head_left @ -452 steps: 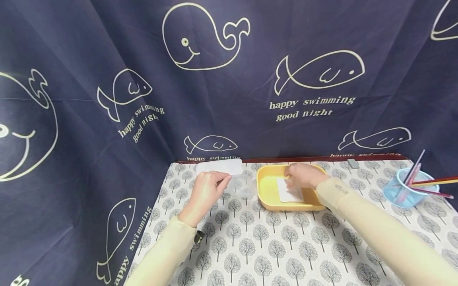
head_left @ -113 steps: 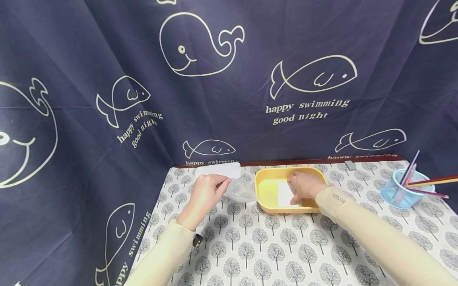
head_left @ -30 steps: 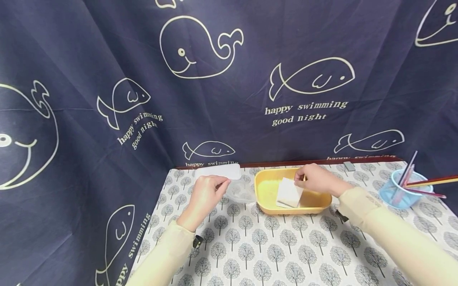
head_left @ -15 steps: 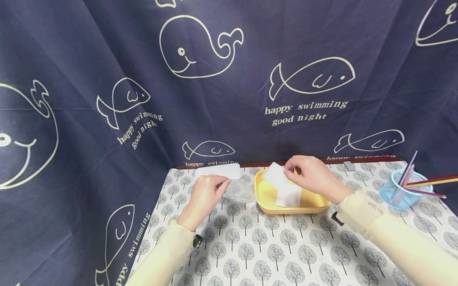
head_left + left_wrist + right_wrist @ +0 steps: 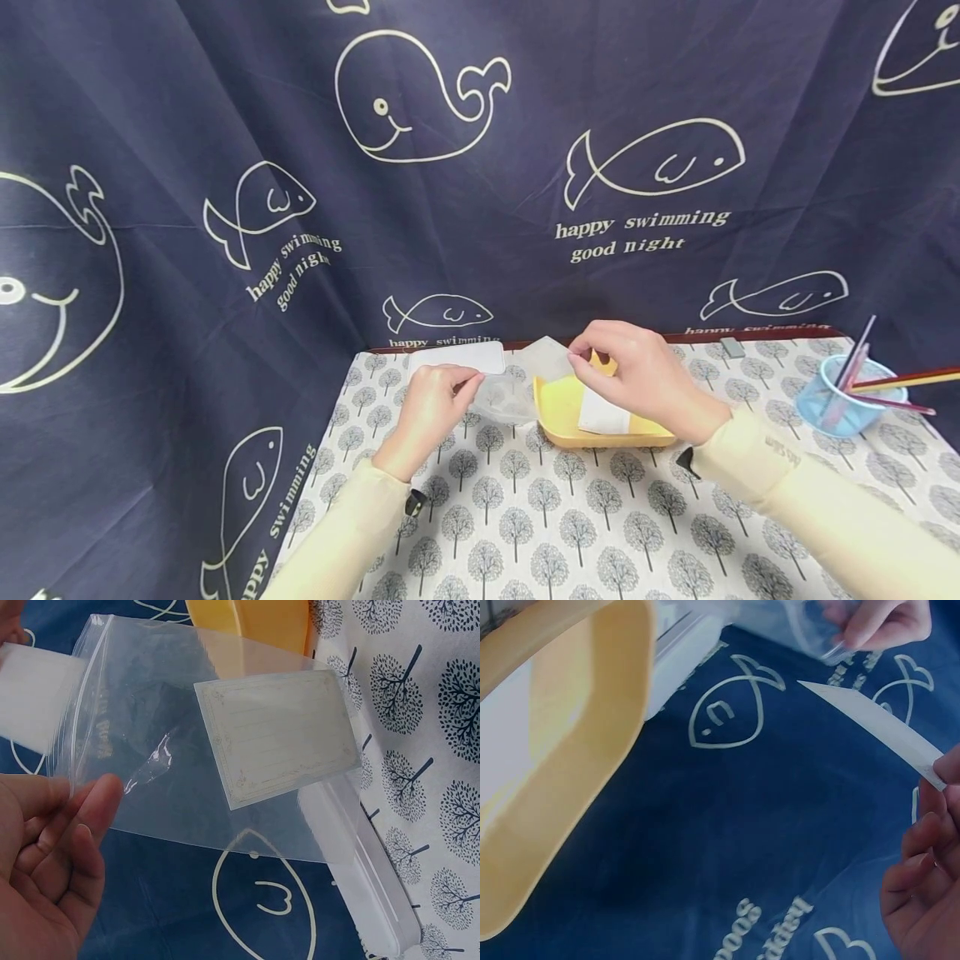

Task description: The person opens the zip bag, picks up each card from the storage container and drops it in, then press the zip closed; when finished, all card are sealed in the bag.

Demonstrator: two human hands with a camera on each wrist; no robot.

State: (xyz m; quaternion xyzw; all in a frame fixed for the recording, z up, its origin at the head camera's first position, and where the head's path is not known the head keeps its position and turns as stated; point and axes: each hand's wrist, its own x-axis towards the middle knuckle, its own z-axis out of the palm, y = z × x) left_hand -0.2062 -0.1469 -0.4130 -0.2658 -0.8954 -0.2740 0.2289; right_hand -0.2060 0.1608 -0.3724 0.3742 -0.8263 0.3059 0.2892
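In the head view my left hand (image 5: 431,408) pinches a clear zip bag (image 5: 142,697) near its mouth. A pale card with a printed border (image 5: 277,735) lies inside the bag, plain in the left wrist view. My right hand (image 5: 641,375) pinches the edge of a thin white card (image 5: 877,727) between thumb and fingers. That card is held up between the yellow tray (image 5: 558,417) and the bag, its near end close to the bag's mouth in the left wrist view. More white card (image 5: 600,414) lies in the tray, partly hidden by my right hand.
Behind the left hand lies a flat white box (image 5: 480,357). On the right stands a blue mesh cup (image 5: 840,400) with several pens and pencils jutting out. A small grey block (image 5: 732,347) lies by the back edge, before the blue curtain (image 5: 637,292).
My right hand has lifted a white card out of the yellow tray and brought it left, up to the bag. My left hand has kept its place with the bag.
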